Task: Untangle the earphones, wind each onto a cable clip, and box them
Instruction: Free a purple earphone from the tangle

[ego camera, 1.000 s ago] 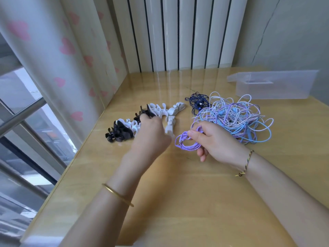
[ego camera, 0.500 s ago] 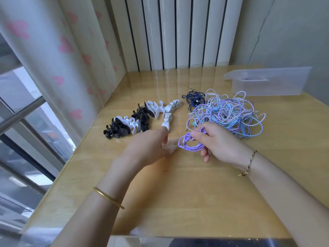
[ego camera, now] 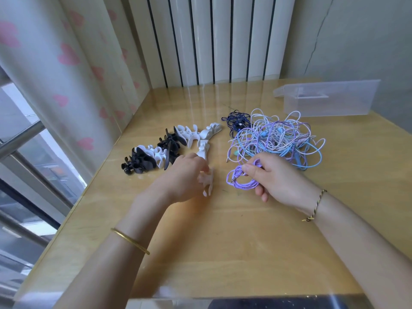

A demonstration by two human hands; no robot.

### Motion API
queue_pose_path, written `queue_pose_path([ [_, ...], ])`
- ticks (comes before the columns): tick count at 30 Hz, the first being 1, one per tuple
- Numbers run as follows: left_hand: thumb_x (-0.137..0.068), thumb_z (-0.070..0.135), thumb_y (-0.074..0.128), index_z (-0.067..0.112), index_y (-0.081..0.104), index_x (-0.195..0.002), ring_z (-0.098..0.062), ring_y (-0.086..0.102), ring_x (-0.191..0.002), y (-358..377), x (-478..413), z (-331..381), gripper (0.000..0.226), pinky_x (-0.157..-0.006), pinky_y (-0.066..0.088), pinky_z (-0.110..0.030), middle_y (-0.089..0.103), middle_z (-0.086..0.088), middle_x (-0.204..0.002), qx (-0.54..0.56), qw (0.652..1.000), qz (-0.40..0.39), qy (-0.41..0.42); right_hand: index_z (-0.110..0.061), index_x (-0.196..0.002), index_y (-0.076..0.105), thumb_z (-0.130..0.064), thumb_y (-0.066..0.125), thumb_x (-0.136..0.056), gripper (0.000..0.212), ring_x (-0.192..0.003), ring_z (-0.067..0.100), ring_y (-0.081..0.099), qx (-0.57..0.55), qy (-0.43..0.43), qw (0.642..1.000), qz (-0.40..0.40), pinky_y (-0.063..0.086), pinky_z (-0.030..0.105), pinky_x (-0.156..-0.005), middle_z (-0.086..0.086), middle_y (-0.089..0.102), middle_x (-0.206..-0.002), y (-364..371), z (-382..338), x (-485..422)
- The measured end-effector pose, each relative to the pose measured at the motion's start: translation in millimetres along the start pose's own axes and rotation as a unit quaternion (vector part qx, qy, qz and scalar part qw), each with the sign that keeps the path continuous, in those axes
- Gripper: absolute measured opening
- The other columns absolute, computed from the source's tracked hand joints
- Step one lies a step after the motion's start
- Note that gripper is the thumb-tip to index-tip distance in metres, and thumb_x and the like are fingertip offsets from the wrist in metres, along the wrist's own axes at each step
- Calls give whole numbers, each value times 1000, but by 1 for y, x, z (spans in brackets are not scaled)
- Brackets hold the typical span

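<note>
The purple earphone (ego camera: 239, 185) is gathered into a small coil at the middle of the worktop (ego camera: 223, 241), with its jack plug showing at the coil's left side. The right hand (ego camera: 275, 178) holds this coil: the thumb presses it from above and the curled fingers close under it. The coil sits just in front of the tangle of earphones (ego camera: 278, 139), a loose heap of purple, light blue and white cables. Whether the coil is free of the heap cannot be told.

The left hand (ego camera: 185, 177) is just left of the coil, with its fingers curled. It pinches a white clip (ego camera: 207, 181) at the fingertips. The clip is blurred, so its exact attitude cannot be told.

A dark blue earphone (ego camera: 237, 123) lies bunched at the far left edge of the tangle. A row of clips (ego camera: 169, 148), black and white mixed, lies on the worktop beyond the left hand and runs diagonally from near left to far right.

The box (ego camera: 330, 101), of clear plastic, stands at the far right of the worktop, well apart from both hands.

The left wrist carries a gold bangle (ego camera: 130, 240); the right wrist carries a cord bracelet (ego camera: 316, 205). A curtain (ego camera: 73, 63) with pink hearts hangs along the left side.
</note>
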State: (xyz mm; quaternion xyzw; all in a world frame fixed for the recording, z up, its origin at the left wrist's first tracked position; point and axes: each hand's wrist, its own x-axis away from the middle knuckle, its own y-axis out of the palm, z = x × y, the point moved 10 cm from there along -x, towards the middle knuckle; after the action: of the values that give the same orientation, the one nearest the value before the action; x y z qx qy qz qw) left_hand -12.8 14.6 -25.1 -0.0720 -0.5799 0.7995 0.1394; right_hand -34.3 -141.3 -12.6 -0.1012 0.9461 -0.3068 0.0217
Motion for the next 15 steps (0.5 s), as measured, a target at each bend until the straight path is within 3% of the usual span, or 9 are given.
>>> queue_pose_path([
  [5,-89,28,56,22,60,-120,-18,43,-116,2,-1,-7,33,-100,41,-36,48,4,-110,65,997,-12,-31,-16,-91,52,-31,48,-97,16,-43,15,50,3,1,1000,-2,40,22,-48,3,56,-56,3,2,-1],
  [11,-85,22,61,26,61,-111,-11,40,-96,5,-9,2,26,-80,41,-24,43,8,-97,21,1000,-14,-3,-11,-97,54,-31,49,-97,21,-43,15,50,-1,6,1000,3,39,20,-46,4,57,-57,3,5,-2],
  [15,-79,25,74,26,63,-115,-13,49,-92,6,-9,0,38,-83,46,-30,45,8,-95,43,999,-29,9,-9,-99,54,-32,48,-97,24,-44,16,50,-3,11,1000,9,40,23,-50,5,57,-58,0,9,-2],
])
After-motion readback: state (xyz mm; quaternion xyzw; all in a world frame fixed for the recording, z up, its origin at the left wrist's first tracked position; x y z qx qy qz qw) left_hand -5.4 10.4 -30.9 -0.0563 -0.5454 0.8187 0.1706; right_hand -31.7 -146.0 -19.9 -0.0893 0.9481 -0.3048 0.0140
